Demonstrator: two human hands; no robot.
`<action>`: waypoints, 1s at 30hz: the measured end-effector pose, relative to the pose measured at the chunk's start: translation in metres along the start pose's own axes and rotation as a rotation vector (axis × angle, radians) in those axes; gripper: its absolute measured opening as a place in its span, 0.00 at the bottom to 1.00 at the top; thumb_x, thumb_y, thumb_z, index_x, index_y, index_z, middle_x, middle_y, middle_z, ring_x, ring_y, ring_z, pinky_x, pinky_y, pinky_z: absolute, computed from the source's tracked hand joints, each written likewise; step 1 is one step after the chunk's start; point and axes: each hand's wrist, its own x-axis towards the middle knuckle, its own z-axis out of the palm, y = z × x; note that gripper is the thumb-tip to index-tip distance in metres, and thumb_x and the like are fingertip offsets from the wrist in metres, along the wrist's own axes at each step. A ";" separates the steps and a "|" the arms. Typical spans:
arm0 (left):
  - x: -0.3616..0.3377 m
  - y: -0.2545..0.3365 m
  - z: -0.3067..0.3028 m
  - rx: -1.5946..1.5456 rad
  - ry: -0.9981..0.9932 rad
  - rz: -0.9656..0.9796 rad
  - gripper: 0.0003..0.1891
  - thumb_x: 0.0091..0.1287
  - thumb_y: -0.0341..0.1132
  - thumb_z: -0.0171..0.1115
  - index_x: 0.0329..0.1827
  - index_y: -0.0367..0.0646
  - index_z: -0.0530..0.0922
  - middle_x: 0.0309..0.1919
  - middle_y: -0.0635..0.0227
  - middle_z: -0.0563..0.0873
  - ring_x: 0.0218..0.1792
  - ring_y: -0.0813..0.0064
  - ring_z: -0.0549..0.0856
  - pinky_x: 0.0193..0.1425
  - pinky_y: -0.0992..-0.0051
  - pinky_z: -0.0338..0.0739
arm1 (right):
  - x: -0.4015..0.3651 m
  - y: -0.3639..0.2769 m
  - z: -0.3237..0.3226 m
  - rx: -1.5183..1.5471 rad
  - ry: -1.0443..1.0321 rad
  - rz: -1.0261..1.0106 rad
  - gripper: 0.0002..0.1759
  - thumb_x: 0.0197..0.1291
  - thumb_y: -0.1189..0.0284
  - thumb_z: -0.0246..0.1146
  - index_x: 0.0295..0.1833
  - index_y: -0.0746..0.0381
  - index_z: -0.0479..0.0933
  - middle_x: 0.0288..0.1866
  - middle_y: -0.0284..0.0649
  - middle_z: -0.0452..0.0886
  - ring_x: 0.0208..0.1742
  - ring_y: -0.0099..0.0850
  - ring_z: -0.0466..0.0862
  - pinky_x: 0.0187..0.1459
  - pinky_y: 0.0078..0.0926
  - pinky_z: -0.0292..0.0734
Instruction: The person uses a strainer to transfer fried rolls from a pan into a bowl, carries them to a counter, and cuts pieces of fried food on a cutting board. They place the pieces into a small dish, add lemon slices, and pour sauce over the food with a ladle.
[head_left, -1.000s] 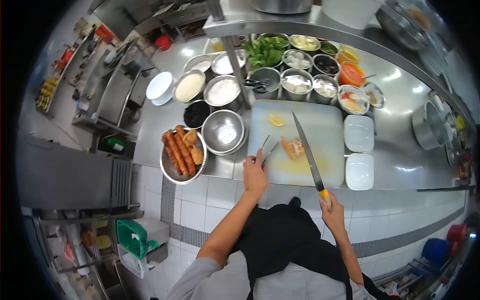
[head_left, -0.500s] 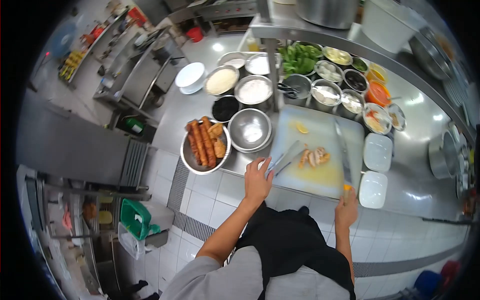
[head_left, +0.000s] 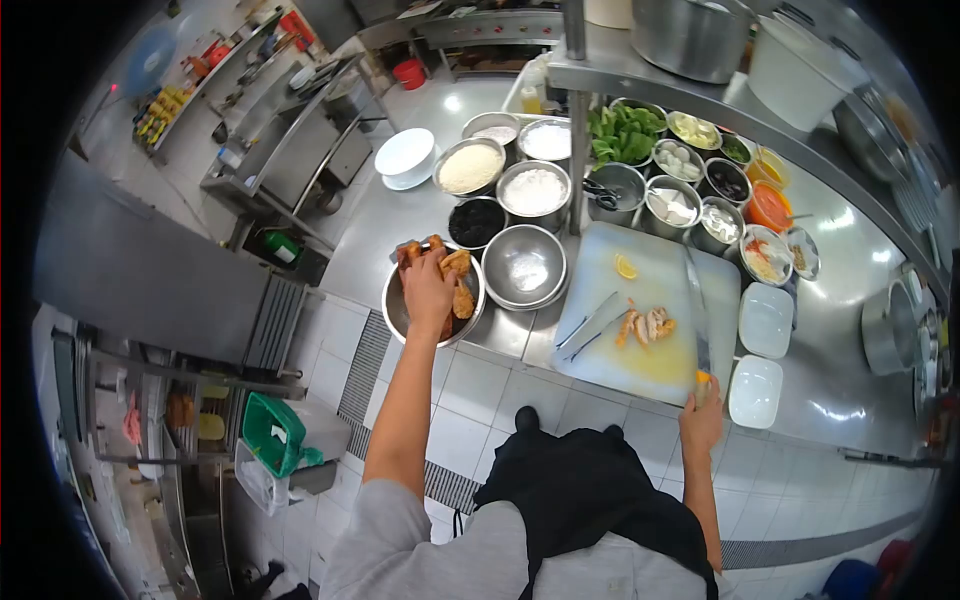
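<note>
My left hand (head_left: 427, 288) reaches into a steel bowl (head_left: 393, 318). Its fingers curl over long browned rolls (head_left: 408, 252), though the back of the hand hides much of the grip. Golden fried pieces (head_left: 458, 265) sit beside them in the bowl. In my right hand (head_left: 702, 415) is the yellow handle of a long knife (head_left: 697, 305), whose blade rests along the right side of the white cutting board (head_left: 600, 245). Metal tongs (head_left: 588, 328) lie on the board's left part, near sliced cooked meat (head_left: 648, 326). A lemon wedge (head_left: 626, 266) lies farther back.
Nested steel bowls (head_left: 524, 265) stand between the food bowl and the board. Tubs of powders, leafy greens (head_left: 622, 133) and sauces line the back. Two white dishes (head_left: 755, 392) sit to the right. A steel shelf post (head_left: 577, 160) rises behind the board.
My left hand has moved from the tongs at the board's left edge to the rolls in the bowl. The tongs now lie released on the board. My right hand keeps its hold on the knife.
</note>
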 end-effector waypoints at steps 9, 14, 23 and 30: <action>0.015 0.015 0.019 0.157 -0.120 -0.130 0.27 0.56 0.48 0.71 0.60 0.54 0.82 0.50 0.58 0.86 0.54 0.55 0.82 0.59 0.58 0.76 | -0.021 0.011 -0.030 0.346 -0.189 0.155 0.27 0.63 0.68 0.61 0.69 0.56 0.69 0.44 0.58 0.84 0.45 0.55 0.85 0.45 0.47 0.79; -0.006 0.064 -0.011 -0.002 -0.004 -0.222 0.25 0.57 0.44 0.72 0.57 0.47 0.82 0.48 0.57 0.85 0.51 0.56 0.82 0.58 0.60 0.76 | -0.079 0.021 -0.077 0.624 -0.387 0.157 0.26 0.64 0.66 0.63 0.66 0.60 0.73 0.46 0.57 0.85 0.47 0.54 0.86 0.49 0.38 0.80; -0.130 0.151 0.029 -0.469 -0.326 0.208 0.22 0.50 0.40 0.77 0.47 0.42 0.83 0.42 0.61 0.83 0.47 0.58 0.81 0.53 0.63 0.76 | -0.113 0.035 -0.077 0.640 -0.622 0.149 0.26 0.64 0.63 0.65 0.67 0.55 0.74 0.50 0.56 0.85 0.51 0.54 0.85 0.54 0.37 0.79; -0.166 0.215 0.104 -0.332 -0.328 0.371 0.23 0.51 0.43 0.77 0.50 0.46 0.83 0.46 0.64 0.83 0.47 0.58 0.79 0.53 0.63 0.74 | -0.087 0.041 -0.069 0.636 -0.514 0.191 0.25 0.64 0.65 0.64 0.67 0.54 0.74 0.47 0.55 0.85 0.50 0.54 0.86 0.52 0.37 0.79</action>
